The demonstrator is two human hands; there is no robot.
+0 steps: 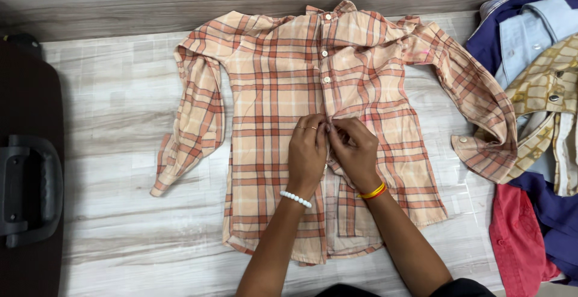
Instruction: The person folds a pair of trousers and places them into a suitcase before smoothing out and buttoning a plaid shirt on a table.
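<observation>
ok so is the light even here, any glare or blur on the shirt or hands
Head view: light is soft and even; the plaid shirt is sharp, with no glare. The left hand and right hand are in focus, casting only faint shadows. The dark case at the left edge is dim.

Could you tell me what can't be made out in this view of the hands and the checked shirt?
- Head view: the shirt front where left hand and right hand meet; fingers cover it.
- Clothes pile, cut by right edge.
- Dark case, cut by left edge.
</observation>
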